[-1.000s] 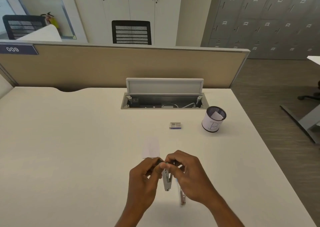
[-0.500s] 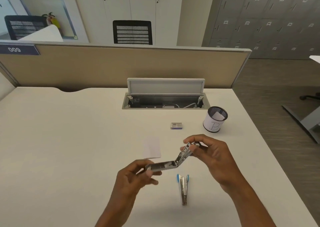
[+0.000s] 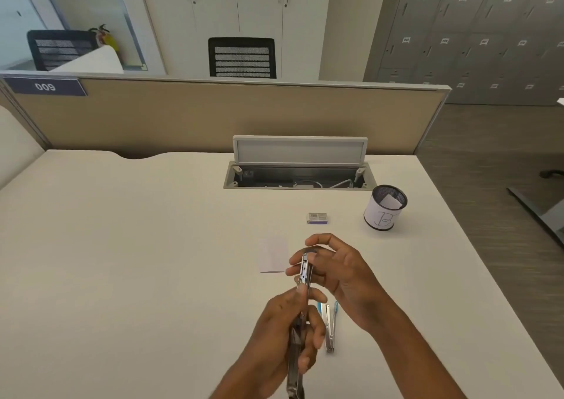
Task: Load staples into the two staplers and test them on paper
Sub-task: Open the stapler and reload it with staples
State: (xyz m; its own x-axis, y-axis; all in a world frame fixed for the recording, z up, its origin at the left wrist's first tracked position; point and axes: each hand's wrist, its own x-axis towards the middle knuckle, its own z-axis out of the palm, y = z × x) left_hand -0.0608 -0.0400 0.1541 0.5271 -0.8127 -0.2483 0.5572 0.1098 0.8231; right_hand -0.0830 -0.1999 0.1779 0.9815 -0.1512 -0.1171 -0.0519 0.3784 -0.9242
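Note:
A silver stapler [image 3: 305, 272], swung fully open, is held above the desk and runs lengthwise away from me. My left hand [image 3: 290, 334] grips its near half. My right hand [image 3: 338, 270] pinches the far tip between fingers and thumb. A second stapler with blue ends [image 3: 329, 325] lies on the desk just right of my left hand, partly hidden by it. A small white paper [image 3: 274, 256] lies flat just beyond the hands. The small staple box [image 3: 318, 218] sits farther back.
A black mesh pen cup [image 3: 385, 208] with a white label stands at the right rear. An open cable tray [image 3: 300, 179] with a raised lid is set into the desk's back. A beige partition [image 3: 213, 115] bounds the far edge.
The stapler went from shut in both hands, to hinged open sideways, to stretched out lengthwise. My left hand drew back toward me, and my right hand shifted left onto the far tip.

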